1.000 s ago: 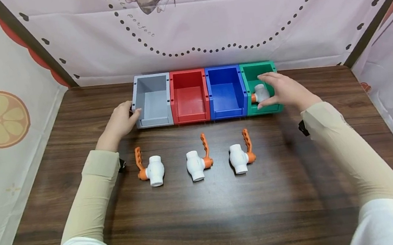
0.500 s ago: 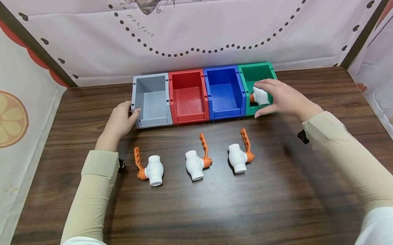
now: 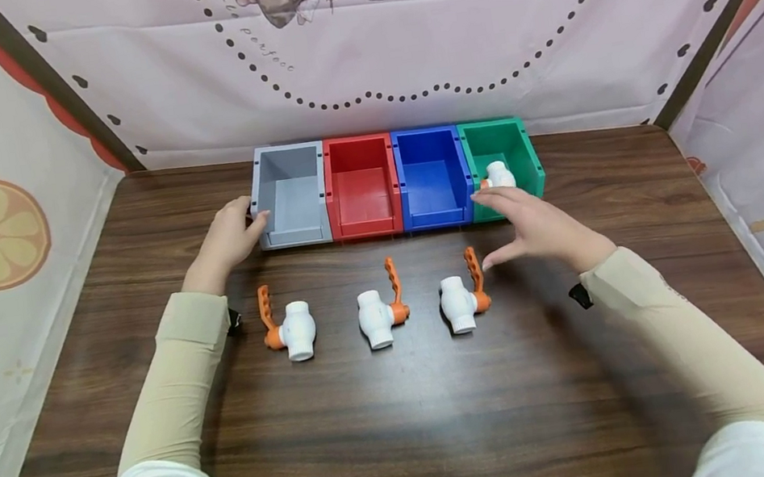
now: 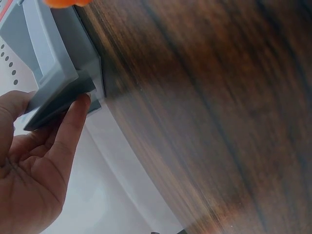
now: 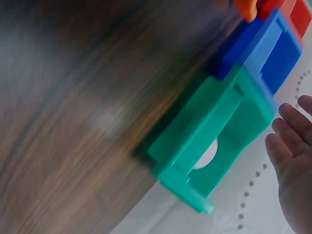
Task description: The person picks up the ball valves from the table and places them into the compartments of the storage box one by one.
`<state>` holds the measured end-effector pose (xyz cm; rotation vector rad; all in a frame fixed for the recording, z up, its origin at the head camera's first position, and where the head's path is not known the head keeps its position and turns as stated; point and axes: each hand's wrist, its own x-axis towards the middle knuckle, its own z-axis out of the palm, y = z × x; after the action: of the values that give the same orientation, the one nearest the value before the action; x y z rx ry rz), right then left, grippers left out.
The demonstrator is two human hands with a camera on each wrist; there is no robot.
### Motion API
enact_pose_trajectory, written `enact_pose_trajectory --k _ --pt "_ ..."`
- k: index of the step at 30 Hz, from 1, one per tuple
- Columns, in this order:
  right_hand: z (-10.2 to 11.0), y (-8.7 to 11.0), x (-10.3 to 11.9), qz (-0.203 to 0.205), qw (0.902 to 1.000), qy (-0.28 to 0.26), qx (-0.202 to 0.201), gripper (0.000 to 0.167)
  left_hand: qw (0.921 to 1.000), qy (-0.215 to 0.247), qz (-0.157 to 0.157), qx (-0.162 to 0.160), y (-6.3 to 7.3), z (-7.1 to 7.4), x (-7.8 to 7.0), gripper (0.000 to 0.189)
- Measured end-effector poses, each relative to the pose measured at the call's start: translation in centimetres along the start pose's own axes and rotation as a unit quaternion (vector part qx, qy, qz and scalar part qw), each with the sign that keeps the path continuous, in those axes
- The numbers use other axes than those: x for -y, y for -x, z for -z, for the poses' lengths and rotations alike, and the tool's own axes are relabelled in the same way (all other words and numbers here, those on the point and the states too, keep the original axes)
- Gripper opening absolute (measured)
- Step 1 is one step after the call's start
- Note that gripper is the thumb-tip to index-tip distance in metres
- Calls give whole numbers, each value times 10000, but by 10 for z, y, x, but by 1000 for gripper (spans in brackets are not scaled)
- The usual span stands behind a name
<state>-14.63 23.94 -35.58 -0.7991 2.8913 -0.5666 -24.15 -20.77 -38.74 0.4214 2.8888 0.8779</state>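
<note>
My left hand (image 3: 227, 240) holds the left wall of the grey bin (image 3: 297, 238), thumb at the rim and fingers along the outside. The left wrist view shows that wall between thumb and fingers. My right hand (image 3: 535, 229), fingers spread and holding nothing, is in front of the green bin (image 3: 528, 161). In that bin lies a white ball valve (image 3: 499, 175), partly hidden by the right hand. Three white ball valves with orange handles lie in a row on the table: a left one (image 3: 299, 332), a middle one (image 3: 375, 319) and a right one (image 3: 459, 305), nearest my right hand.
Between the grey and green bins stand a red bin (image 3: 367, 228) and a blue bin (image 3: 438, 218), all side by side. Behind them rises a printed cloth (image 3: 441, 34). The dark wooden table (image 3: 395, 432) stretches out in front.
My right hand has drawn back out of the green bin toward the front and left, leaving the valve lying inside. The left hand has stayed at the grey bin.
</note>
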Motion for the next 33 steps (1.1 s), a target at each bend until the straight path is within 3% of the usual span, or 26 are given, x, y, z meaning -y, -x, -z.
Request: enact_pose_trajectory --k 16,25,33 --pt "-20 10 32 721 9965 53 426 99 10000 -20 30 56 0 0 0 39" --pt "-31 12 40 1198 9919 96 398 96 10000 -64 -24 16 -1 2 0 38" --pt "-40 11 44 1234 9905 136 593 94 9999 -46 49 89 -1 2 -2 41"
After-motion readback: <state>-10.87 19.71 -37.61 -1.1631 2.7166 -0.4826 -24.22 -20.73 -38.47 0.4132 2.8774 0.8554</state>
